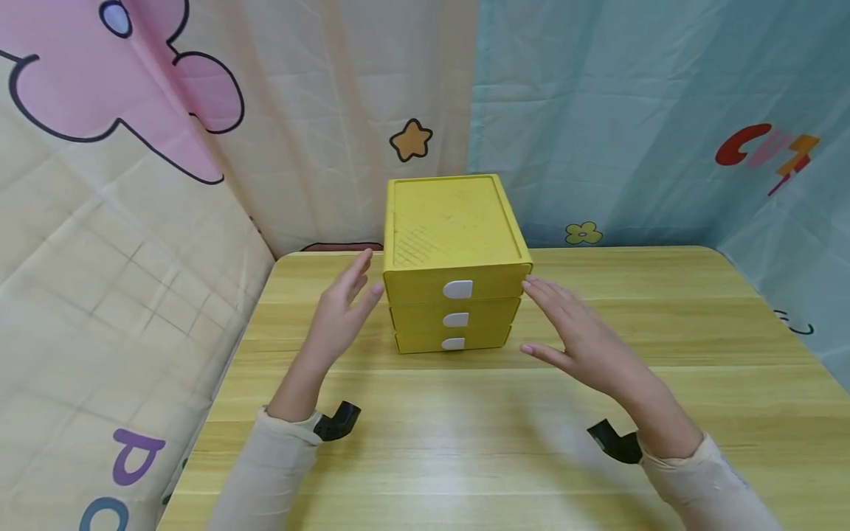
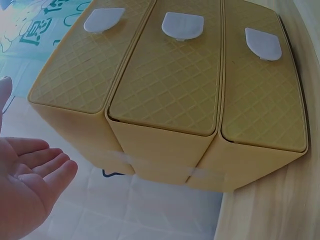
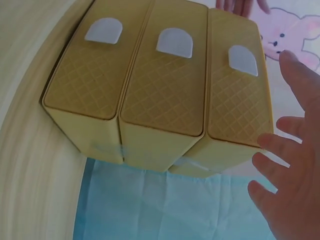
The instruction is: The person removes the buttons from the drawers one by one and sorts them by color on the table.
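Note:
A yellow box of three stacked drawers (image 1: 458, 221) stands at the back middle of the table, each drawer front bearing a white rounded tab (image 1: 458, 289). All three drawers look closed. My left hand (image 1: 340, 313) is held up beside the box's left side, fingers extended and holding nothing. On the other side my right hand (image 1: 587, 343) has its fingers stretched toward the front right edge; whether the fingertips touch it I cannot tell. In the right wrist view the lattice-patterned drawer fronts (image 3: 165, 100) lie beside the spread right fingers (image 3: 272, 170).
The wooden table (image 1: 425, 435) reaches from the box toward me. Printed curtains (image 1: 598, 110) hang behind it and along both sides. A black wrist mount (image 1: 339, 422) sticks out from the left sleeve, another black mount (image 1: 614, 442) from the right.

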A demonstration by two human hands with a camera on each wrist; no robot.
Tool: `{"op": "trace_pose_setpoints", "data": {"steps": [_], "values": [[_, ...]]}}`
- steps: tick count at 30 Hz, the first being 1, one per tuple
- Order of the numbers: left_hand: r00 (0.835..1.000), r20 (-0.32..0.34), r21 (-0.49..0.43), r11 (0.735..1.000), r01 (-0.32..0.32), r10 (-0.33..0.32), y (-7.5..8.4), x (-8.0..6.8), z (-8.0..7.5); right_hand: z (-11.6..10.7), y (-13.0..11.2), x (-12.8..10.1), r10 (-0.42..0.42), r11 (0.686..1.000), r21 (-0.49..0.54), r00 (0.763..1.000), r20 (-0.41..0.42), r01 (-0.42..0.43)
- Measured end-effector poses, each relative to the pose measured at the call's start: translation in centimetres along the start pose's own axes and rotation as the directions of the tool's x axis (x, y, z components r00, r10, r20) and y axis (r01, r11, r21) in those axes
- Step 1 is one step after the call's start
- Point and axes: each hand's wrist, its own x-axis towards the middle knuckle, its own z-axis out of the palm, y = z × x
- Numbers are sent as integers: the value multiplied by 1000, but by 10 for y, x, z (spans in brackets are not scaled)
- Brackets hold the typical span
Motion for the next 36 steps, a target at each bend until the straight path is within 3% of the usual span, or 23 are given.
{"op": "trace_pose_setpoints", "data": {"steps": [5, 11, 15, 22, 31, 36], "values": [[997, 33, -112, 991, 75, -72, 5, 6, 2, -2, -8, 6, 19, 994, 104, 1000, -4, -19], [991, 53, -126, 983, 131, -125, 24, 6, 4, 1, -19, 14, 100, 950, 294, 995, 28, -104], [990, 48, -113, 984, 135, -130, 27, 6, 5, 5, -26, 24, 101, 916, 392, 995, -16, -86], [993, 34, -115, 987, 115, -112, 23, 9, 9, 17, -32, 44, 136, 879, 472, 983, -121, -63], [992, 19, -99, 987, 128, -127, 25, 8, 9, 29, -39, 62, 223, 769, 637, 959, -177, -61], [992, 18, -112, 986, 125, -124, 24, 8, 9, 32, -41, 67, 267, 763, 642, 939, -215, -70]]}}
